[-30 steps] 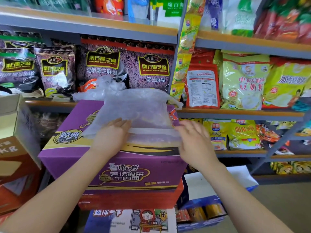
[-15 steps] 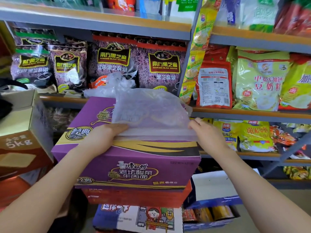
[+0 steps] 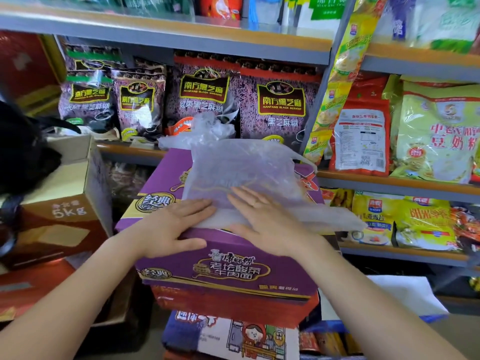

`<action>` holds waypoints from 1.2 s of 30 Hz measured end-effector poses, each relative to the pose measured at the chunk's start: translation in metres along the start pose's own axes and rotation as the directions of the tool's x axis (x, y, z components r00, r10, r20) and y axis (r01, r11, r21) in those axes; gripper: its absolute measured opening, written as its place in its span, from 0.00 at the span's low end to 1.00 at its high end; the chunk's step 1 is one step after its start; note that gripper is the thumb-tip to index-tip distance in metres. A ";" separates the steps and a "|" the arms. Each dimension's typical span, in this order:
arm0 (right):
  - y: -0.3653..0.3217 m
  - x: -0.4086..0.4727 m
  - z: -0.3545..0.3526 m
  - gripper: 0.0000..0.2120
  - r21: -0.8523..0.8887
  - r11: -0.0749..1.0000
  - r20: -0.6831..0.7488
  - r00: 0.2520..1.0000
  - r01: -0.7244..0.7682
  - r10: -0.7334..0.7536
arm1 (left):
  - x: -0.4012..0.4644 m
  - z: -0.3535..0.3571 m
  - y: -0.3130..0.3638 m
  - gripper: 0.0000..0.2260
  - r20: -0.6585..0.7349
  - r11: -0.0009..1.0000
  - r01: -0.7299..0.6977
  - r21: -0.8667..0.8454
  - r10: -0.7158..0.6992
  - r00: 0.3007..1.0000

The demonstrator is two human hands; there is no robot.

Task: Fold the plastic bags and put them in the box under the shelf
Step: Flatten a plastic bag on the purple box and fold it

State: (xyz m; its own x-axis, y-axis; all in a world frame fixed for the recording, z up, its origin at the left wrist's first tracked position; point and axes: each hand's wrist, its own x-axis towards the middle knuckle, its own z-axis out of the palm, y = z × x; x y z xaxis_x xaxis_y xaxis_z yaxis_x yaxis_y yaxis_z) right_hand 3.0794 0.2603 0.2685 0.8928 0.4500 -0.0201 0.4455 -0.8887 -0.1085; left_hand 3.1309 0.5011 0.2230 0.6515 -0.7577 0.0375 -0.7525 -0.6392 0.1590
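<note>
On the purple carton (image 3: 223, 271), both hands' flat fingers (image 3: 200, 205) press a clear plastic bag (image 3: 241, 172), seemingly empty.

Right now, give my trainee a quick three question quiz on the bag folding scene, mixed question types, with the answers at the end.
1. True or false: both hands lie flat with straight fingers on the clear plastic bag.
2. Multiple choice: the bag is spread on A) a purple carton, B) a shelf board, C) the floor.
3. Short answer: which side of the carton does the bag's near folded edge overhang?

Key
1. True: the left hand and right hand press it flat.
2. A, the purple carton.
3. The right side, towards the yellow packets.
</note>
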 end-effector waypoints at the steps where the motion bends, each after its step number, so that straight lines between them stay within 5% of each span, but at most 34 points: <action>1: -0.007 0.007 0.009 0.32 -0.006 1.000 0.034 0.999 -0.001 0.001 | -0.002 0.003 0.000 0.37 -0.014 0.999 -0.001 0.049 0.002 1.000; 6: 0.010 -0.005 0.034 0.48 -0.027 0.990 0.042 0.989 -0.141 0.142 | -0.005 0.007 0.001 0.37 -0.044 0.992 0.046 0.115 -0.041 0.998; 14: 0.076 -0.062 0.039 0.56 0.017 0.939 -0.030 0.939 -0.342 0.343 | -0.006 0.004 0.013 0.41 -0.079 0.987 0.148 0.057 -0.144 0.986; 17: 0.089 -0.069 0.036 0.40 0.377 0.891 -0.142 0.934 -0.255 0.327 | 0.003 -0.004 0.033 0.43 -0.178 0.971 0.225 0.077 -0.209 0.962; 19: 0.099 -0.073 0.027 0.23 0.594 0.783 -0.262 0.876 -0.184 0.405 | 0.016 -0.009 0.052 0.37 -0.263 0.970 0.218 0.104 -0.185 0.947; 20: 0.107 -0.077 0.022 0.23 0.631 0.754 -0.252 0.870 -0.185 0.424 | 0.023 -0.010 0.063 0.34 -0.292 0.978 0.192 0.086 -0.160 0.943; 24: 0.132 -0.091 0.016 0.33 0.502 0.818 -0.027 0.940 -0.281 0.339 | 0.059 -0.009 0.099 0.45 -0.200 0.992 0.118 -0.053 -0.127 0.972; 27: 0.140 -0.088 0.014 0.20 0.321 0.913 -0.174 0.932 -0.252 0.318 | 0.077 -0.006 0.106 0.43 -0.156 0.988 0.121 -0.091 -0.134 0.979; 31: 0.134 -0.079 0.006 0.06 0.009 0.993 -0.304 0.946 -0.116 0.113 | 0.074 -0.004 0.091 0.49 -0.138 0.972 0.140 -0.188 -0.167 0.976; 36: 0.114 -0.066 -0.007 0.13 0.240 0.932 -0.395 0.850 -0.271 0.348 | 0.055 -0.009 0.066 0.32 -0.187 0.966 0.139 -0.217 -0.181 0.966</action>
State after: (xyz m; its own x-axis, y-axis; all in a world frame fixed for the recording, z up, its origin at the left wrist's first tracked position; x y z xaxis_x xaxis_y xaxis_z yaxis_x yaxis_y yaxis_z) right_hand 3.0720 0.1286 0.2640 0.9405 0.0382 0.3377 0.1577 -0.9293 -0.3340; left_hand 3.1175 0.4186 0.2446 0.7833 -0.5912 0.1921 -0.6156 -0.6944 0.3726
